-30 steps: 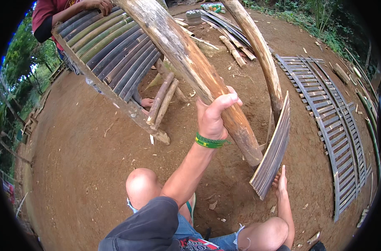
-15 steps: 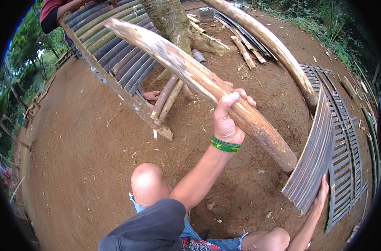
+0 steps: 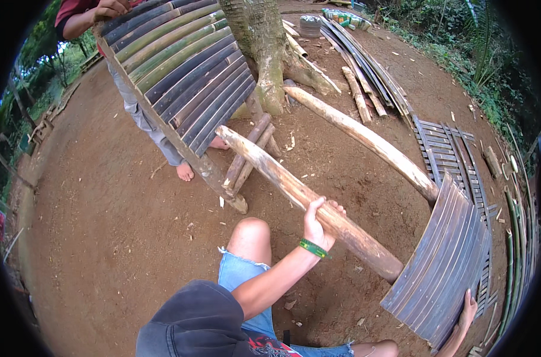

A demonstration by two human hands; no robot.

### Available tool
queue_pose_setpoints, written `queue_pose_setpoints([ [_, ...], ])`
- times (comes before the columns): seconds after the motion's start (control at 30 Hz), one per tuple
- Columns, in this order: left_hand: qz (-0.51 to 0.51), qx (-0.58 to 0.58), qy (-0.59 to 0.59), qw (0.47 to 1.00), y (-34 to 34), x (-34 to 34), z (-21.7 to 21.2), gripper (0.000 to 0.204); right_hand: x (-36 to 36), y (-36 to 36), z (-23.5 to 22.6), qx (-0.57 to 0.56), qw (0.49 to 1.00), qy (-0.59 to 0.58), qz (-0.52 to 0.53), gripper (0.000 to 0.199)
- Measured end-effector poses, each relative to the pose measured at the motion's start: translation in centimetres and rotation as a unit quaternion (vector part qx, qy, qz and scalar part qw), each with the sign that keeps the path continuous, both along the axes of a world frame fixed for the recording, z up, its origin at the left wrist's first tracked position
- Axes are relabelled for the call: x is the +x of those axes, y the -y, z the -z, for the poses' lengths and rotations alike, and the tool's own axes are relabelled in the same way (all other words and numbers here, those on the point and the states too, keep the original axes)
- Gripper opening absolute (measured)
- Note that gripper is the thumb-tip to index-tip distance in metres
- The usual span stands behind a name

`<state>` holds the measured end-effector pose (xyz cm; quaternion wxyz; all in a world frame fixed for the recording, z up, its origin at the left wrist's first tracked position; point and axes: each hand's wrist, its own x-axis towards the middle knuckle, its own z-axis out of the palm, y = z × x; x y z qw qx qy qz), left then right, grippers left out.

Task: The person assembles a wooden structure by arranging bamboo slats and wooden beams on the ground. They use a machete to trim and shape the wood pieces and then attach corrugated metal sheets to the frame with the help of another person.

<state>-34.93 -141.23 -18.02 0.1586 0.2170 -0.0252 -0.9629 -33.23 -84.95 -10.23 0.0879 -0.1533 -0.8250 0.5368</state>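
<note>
Head view: our left grip [image 3: 323, 225] is wrapped around the near pole [image 3: 294, 189], which slants above the bare ground [image 3: 116, 226]. Our right grip [image 3: 469, 308] is at the lower right edge of the slatted panel [image 3: 440, 262], at the pole's lower end; we cannot tell whether it clamps or merely supports. We judge the pole stiff, fairly heavy and smooth, best held mid-length with 1 full wrap; the panel looks thinner, lighter and splinter-prone, best carried from beneath its edge.

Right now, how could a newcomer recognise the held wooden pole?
Find the tree trunk, top centre. Below it, an unheld pole slants down toward the lower-right slatted panel. The held pole runs below that one and, uniquely, has the left hand around it.
</note>
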Motion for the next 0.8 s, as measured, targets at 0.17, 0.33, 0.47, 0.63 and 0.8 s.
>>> queue_pose_setpoints([
  [0.17,0.056,0.013,-0.009,0.998,2.4,1.8,-0.4,0.026,-2.0,2.5,-4.3,0.075,0.996,0.05,-0.019,0.046],
  [0.33,0.111,0.028,-0.017,0.993,2.7,2.9,0.5,0.025,-3.9,5.0,-10.8,0.137,0.989,0.041,-0.037,0.044],
  [0.47,0.134,0.042,-0.045,0.989,4.3,2.5,1.1,0.03,-6.7,5.6,-14.6,0.227,0.971,0.036,-0.062,0.044],
  [0.63,0.085,0.026,-0.041,0.995,5.7,1.1,0.1,0.032,-12.0,9.4,-16.3,0.206,0.975,0.014,-0.084,0.042],
  [0.8,0.057,0.021,-0.059,0.996,6.0,-1.6,-0.1,0.034,-18.8,10.5,-16.1,0.213,0.969,0.012,-0.124,0.044],
])
